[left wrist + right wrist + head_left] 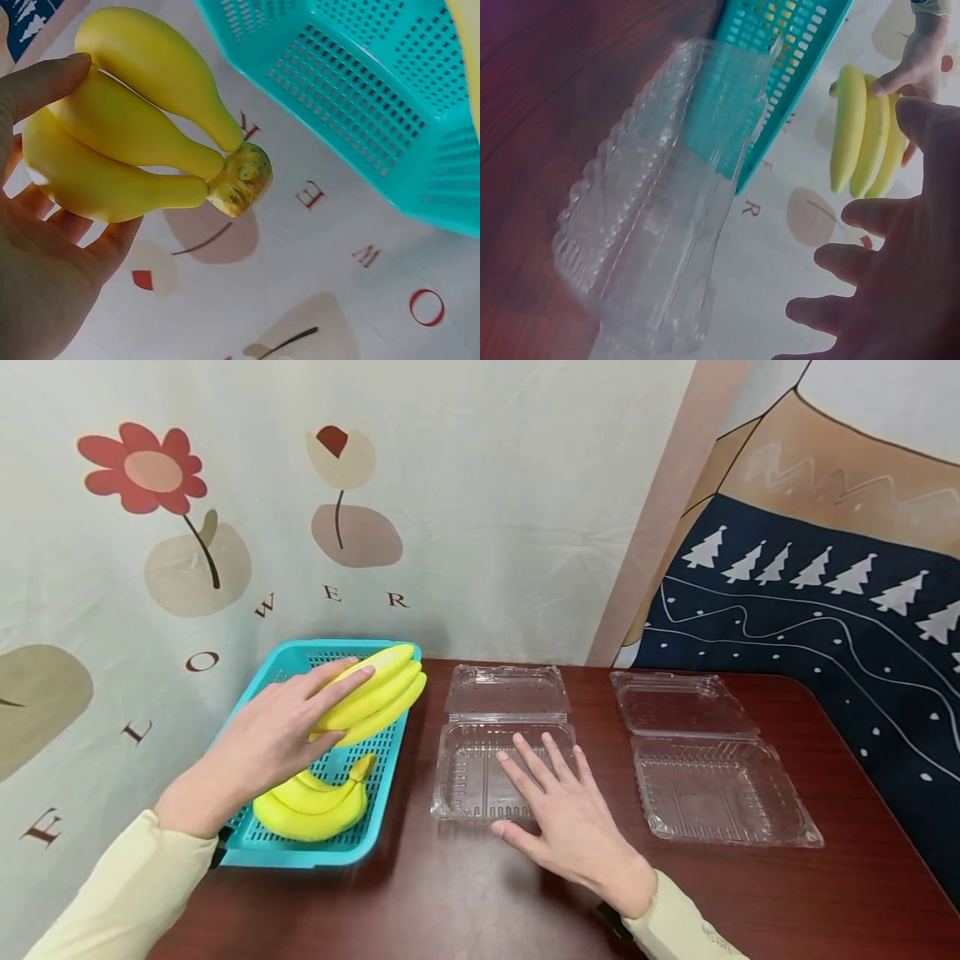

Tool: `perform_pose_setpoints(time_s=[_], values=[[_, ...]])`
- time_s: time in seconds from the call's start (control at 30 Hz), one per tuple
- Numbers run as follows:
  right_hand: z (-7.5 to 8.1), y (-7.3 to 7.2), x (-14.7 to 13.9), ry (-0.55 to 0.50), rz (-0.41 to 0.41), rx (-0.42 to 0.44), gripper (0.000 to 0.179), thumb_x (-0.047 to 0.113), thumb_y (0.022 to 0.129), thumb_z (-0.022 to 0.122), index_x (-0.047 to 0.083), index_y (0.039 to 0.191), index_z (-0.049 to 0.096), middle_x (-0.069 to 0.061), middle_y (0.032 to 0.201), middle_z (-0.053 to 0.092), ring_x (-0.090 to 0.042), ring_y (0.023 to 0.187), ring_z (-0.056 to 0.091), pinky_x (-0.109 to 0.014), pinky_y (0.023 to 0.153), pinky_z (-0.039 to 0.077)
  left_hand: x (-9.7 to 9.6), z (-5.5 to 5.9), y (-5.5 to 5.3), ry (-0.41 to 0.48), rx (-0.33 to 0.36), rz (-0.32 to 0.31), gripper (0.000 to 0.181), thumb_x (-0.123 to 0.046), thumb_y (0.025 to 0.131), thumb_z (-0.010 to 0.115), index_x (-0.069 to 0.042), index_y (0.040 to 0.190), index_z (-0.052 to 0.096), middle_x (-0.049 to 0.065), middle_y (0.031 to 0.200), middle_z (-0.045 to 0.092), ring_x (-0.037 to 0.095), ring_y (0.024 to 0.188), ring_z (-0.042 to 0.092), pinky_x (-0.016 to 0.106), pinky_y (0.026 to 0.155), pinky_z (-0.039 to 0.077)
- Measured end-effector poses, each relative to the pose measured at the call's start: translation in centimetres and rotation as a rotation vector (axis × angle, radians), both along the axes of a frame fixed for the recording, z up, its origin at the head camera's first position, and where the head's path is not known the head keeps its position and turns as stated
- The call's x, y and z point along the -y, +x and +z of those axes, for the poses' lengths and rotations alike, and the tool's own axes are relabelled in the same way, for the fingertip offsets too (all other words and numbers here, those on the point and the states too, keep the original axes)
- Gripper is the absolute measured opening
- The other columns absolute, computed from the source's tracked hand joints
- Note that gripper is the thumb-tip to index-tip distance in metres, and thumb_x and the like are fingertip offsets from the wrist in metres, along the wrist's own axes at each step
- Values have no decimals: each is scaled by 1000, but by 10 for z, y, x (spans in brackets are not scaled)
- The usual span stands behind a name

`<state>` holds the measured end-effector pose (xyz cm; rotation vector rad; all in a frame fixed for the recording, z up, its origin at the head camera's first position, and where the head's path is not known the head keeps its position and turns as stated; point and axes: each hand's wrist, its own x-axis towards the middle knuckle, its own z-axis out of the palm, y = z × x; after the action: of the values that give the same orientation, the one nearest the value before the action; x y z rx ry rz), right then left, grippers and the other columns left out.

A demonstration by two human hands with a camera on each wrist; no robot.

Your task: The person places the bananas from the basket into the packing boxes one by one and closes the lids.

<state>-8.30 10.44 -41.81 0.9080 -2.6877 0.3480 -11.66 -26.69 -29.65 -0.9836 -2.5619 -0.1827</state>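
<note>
Brown tabletop (pixel 420 902): slip hazard at left hand (pixel 273 727).
Fingers grip banana bunch (pixel 384 693), basket (pixel 322 858) beneath them; smooth peel may slip under light pressure. Right hand (pixel 568 817): fingers spread, clear container (pixel 468 785) near fingertips.

left sleeve (pixel 123 889): pale cream, long, soft creases, ends at wrist | left wrist strap (pixel 218 850): black, mostly hidden | left hand (pixel 273 722): bare | right sleeve (pixel 667 914): same pale cream, long, faint marking (pixel 718 937), too small to read | right wrist strap (pixel 615 921): black, partly hidden | right hand (pixel 566 814): bare, short nails
</note>
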Motion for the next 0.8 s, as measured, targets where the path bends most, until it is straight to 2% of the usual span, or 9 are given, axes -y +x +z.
perform_pose_setpoints(time_s=[0.2,0.33,0.53,0.8], values=[[-2,-2,-11,-3,-38,8,81,74,99,42,23,161,41,-4,169,29,-40,155,24,-70,118,22,-15,0,2,28,-29,-35,101,-5,68,96,-15,156,47,14,150,53,35,98,67,50,69,55],[-5,-2,-19,-8,-56,11,81,73,98,44,21,161,41,-6,169,30,-41,154,25,-72,116,22,-25,-2,3,40,-34,-52,99,-7,68,96,-14,155,48,15,150,53,35,94,68,50,71,57],[-11,-3,-28,-8,-88,39,84,72,96,52,20,161,41,-7,169,28,-41,154,25,-73,116,23,-42,-5,3,56,-46,-82,94,-9,73,94,-12,155,47,16,152,51,39,105,67,54,78,57],[-17,-4,-36,-7,-117,55,87,72,93,59,20,160,42,-8,169,27,-43,152,28,-73,115,26,-65,-11,7,84,-75,-123,91,-8,74,93,-12,153,49,16,151,52,38,114,64,53,81,56]])
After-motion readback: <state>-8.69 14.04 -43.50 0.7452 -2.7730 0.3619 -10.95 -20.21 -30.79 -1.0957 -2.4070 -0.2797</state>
